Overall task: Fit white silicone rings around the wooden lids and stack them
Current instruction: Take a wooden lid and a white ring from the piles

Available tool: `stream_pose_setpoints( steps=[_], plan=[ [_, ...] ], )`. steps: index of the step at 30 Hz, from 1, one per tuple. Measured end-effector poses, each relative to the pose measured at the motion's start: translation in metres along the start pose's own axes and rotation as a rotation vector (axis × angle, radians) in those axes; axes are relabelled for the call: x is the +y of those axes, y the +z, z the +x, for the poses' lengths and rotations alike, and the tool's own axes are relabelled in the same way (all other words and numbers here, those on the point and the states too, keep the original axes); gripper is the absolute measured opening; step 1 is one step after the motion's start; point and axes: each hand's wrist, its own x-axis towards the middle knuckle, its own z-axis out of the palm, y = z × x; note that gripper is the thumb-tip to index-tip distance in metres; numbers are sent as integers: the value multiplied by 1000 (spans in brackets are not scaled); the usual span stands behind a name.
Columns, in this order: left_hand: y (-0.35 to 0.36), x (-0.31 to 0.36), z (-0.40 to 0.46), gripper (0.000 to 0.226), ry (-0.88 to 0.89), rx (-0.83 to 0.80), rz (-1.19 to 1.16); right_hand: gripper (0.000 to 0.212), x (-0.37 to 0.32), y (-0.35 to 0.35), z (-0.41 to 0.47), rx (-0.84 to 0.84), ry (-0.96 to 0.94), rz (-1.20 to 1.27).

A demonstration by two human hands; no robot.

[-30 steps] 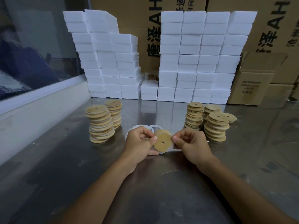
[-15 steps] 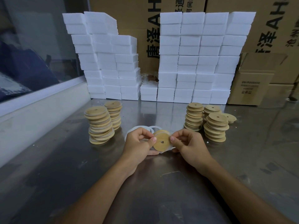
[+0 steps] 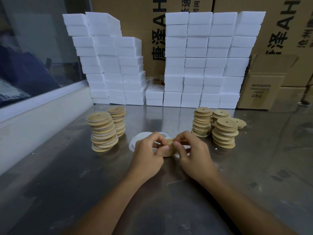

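— What stands behind the steel table (image 3: 71, 175)?
— White foam blocks (image 3: 208, 60), stacked in two banks along the table's far edge, with a low gap between them.
— And behind the blocks?
— Brown cartons (image 3: 288, 26) with black print. A smaller box (image 3: 261, 89) sits at the right end of the blocks.
— Left of the table?
— A white ledge (image 3: 42, 106) under a window (image 3: 33, 48); dark shapes show through it.
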Motion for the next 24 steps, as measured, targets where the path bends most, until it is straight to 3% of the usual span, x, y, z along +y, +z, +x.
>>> stream_pose_setpoints(
  steps=[5, 24],
  plan=[
    [-1, 1, 2, 32, -40, 15, 21, 8, 7, 0, 2, 28, 138, 79],
    [-4, -3, 2, 25, -187, 10, -83, 9, 12, -6, 5, -4, 216, 183]
  ],
)
